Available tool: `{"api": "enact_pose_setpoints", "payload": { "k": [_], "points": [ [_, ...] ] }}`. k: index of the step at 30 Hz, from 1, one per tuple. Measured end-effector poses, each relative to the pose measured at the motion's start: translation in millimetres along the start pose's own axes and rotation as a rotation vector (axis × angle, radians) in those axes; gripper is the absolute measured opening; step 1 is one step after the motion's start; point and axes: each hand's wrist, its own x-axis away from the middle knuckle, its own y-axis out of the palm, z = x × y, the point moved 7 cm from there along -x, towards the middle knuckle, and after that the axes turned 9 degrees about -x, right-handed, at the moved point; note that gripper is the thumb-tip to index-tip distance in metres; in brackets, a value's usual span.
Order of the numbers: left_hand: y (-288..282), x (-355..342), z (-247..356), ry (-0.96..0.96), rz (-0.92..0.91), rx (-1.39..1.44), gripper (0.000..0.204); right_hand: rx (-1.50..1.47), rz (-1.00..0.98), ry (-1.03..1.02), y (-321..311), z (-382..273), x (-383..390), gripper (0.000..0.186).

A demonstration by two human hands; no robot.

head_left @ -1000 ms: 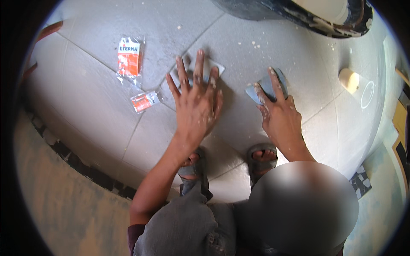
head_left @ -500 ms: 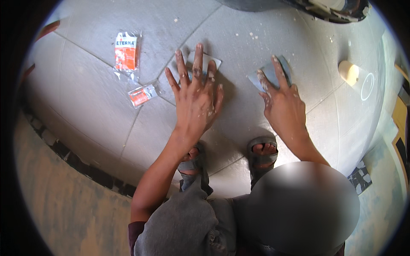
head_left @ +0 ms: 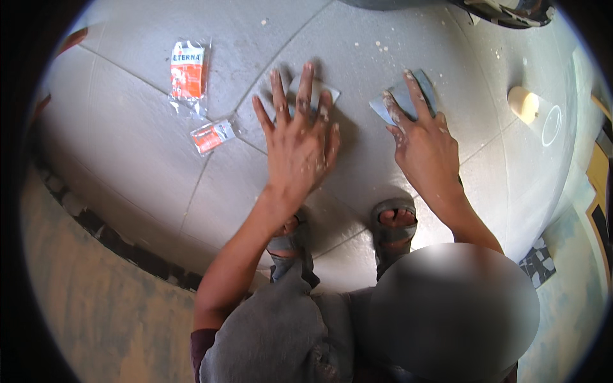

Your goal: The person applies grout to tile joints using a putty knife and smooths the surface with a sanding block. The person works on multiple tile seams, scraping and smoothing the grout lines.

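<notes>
My left hand point(head_left: 297, 143) is over the floor with its fingers spread across a pale flat scraper point(head_left: 329, 96). Most of this scraper is hidden under the fingers, and how the hand grips it cannot be seen. To the right, my right hand point(head_left: 426, 147) has a blue-grey flat scraper point(head_left: 402, 102). Its index and middle fingers lie stretched along the top of that scraper, and the other fingers are mostly tucked out of sight. Whitish smears cover the fingers of both hands.
Grey tiled floor point(head_left: 147, 153) with pale specks lies around me. Left are an orange-and-white plastic packet point(head_left: 187, 70) and a smaller one point(head_left: 212, 136). A clear container with creamy contents point(head_left: 525, 105) stands at right. A dark round vessel point(head_left: 504, 13) is far right. My sandalled feet point(head_left: 396, 223) are near.
My left hand has shifted slightly right, and the pale scraper has moved with it. My right hand stays almost in place on its scraper. The view has tilted a little.
</notes>
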Motion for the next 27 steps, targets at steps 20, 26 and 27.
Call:
{"api": "enact_pose_setpoints", "payload": {
  "k": [20,26,27],
  "points": [
    [-1.1,-2.7,-4.9,-0.014,0.020,-0.030,0.052,0.017,-0.010,0.000,-1.0,1.5,-8.8,0.056],
    [-0.3,-6.3,-1.4,-0.004,0.028,-0.022,0.055,-0.007,0.099,-0.087,-5.0,-4.3,-6.1,0.053],
    [-0.4,-1.7,1.9,-0.010,0.006,-0.012,0.055,0.031,0.088,-0.073,-3.2,-5.5,-3.4,0.052]
  ]
}}
